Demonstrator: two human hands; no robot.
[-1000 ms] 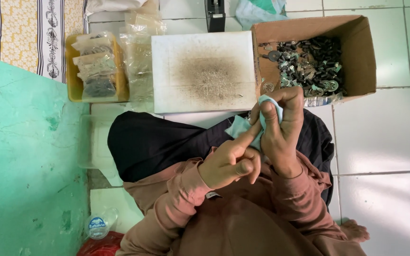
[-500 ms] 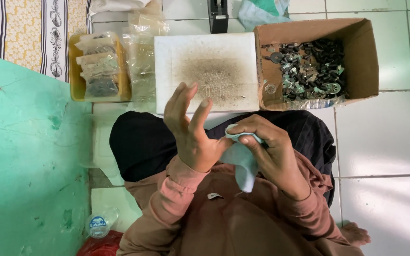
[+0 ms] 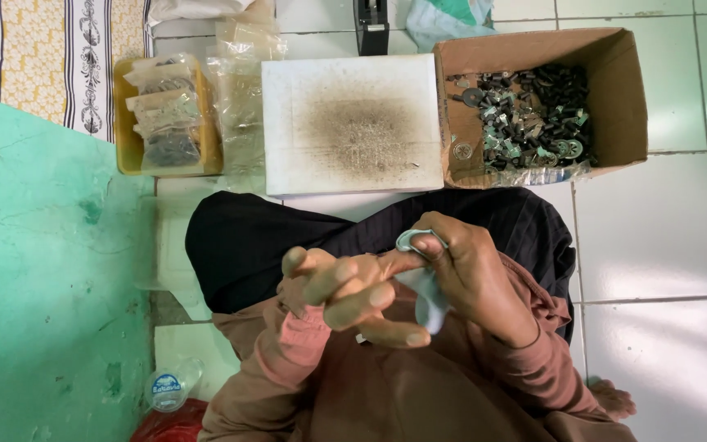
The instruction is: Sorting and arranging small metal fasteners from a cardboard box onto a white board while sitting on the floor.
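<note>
My left hand [image 3: 345, 296] hovers over my lap with its fingers spread, holding nothing. One of its fingers points right, and its tip meets a pale blue rubbery piece [image 3: 427, 293] with a rolled ring at its top. My right hand [image 3: 472, 278] pinches that ring between thumb and fingers, while the rest of the piece hangs limp below. Both hands are above my crossed legs in dark cloth [image 3: 247, 245].
A white board [image 3: 353, 123] with a dark smudge lies on the tiled floor ahead. A cardboard box [image 3: 628, 98] of small dark metal parts stands to its right. A yellow tray [image 3: 128, 147] of clear bags stands left, and a green wall [image 3: 34, 270] runs along the left side.
Both hands have come down from near the box to my lap. The left hand has opened and turned its fingers sideways. The right hand has brought the blue piece to a left fingertip.
</note>
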